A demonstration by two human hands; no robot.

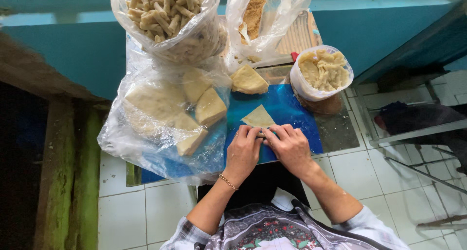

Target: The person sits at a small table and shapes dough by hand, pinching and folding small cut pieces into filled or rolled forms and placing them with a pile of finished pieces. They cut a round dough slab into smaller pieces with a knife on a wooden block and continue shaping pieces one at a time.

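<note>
Home food-prep corner, white tiled floor (360, 172), teal wall (379, 31), bags of rolled snacks (165, 11) far left, blue board (287, 109)

- soft, even daylight fills the frame; nothing is harshly lit and shadows are faint.
- the white floor tiles (365, 177) in the lower right are the brightest part, close to washed out.
- the left edge falls into deep shadow, nearly black in the lower left corner.
- pale glare streaks lie on the clear plastic bags (146, 133) in the upper middle, and a dull sheen on the glass table (340, 130).
- the centre is sharp; the two hands show crisp detail.
- wide-angle distortion bends straight lines near the edges, and the bottom edge is slightly soft.
</note>
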